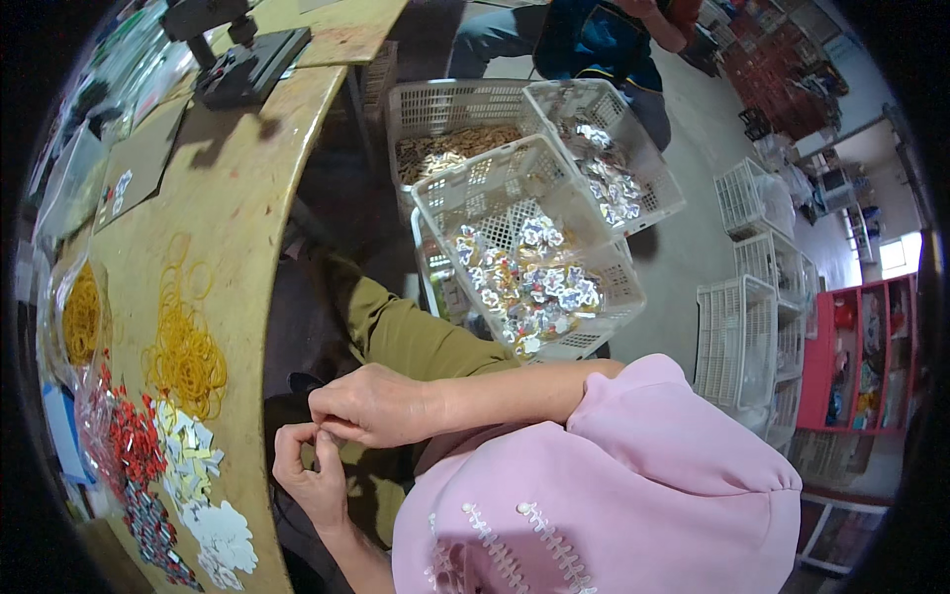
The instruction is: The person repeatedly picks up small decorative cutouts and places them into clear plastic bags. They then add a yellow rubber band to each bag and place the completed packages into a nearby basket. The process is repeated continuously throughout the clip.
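Note:
My right hand (378,405) and my left hand (312,464) meet fingertip to fingertip beside the table edge. Their fingers are pinched together, and anything between the tips is hidden or too small to make out. On the wooden table (237,223) to their far side lies a loose heap of yellow rubber bands (189,367). Close by are small red pieces (137,438), pale paper-like strips (185,453), dark grey pieces with shiny parts (152,527) and white scallop-edged cutouts (223,534).
A plastic crate (538,152) of small bagged items (549,282) stands by my leg. Behind it are a second crate (660,211) and one with wood-coloured pieces (460,148). A hand press (245,70) sits on the table. Another person (594,44) is at the top.

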`<state>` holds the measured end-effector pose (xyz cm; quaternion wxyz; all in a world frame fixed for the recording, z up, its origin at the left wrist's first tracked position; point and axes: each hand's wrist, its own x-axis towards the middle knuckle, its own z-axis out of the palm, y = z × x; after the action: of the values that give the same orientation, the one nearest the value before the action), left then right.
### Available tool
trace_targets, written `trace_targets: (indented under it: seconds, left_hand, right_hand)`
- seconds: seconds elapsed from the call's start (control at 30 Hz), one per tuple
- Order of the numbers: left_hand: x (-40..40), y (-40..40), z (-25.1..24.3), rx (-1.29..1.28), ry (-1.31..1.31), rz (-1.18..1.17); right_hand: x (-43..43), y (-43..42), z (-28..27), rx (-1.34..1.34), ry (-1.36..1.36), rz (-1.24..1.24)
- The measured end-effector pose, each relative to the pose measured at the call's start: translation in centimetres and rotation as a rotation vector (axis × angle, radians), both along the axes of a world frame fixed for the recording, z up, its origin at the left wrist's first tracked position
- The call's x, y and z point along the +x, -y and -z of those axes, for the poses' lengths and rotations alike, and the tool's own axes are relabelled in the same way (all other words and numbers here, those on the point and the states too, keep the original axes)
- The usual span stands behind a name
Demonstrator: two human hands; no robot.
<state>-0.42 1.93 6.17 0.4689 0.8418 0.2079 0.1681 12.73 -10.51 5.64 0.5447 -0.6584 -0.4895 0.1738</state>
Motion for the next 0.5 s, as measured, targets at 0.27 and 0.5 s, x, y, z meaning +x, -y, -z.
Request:
trace_targets:
  seconds: [0.27,0.5]
  left_hand:
    - [3.7,2.9,0.2,0.075,0.020,0.290]
    - [2.9,2.8,3.4,-0.303,-0.116,0.195]
  right_hand:
    - [4.7,7.0,2.1,-0.098,-0.242,0.174]
    - [17.0,23.5,3.4,-0.295,0.220,0.998]
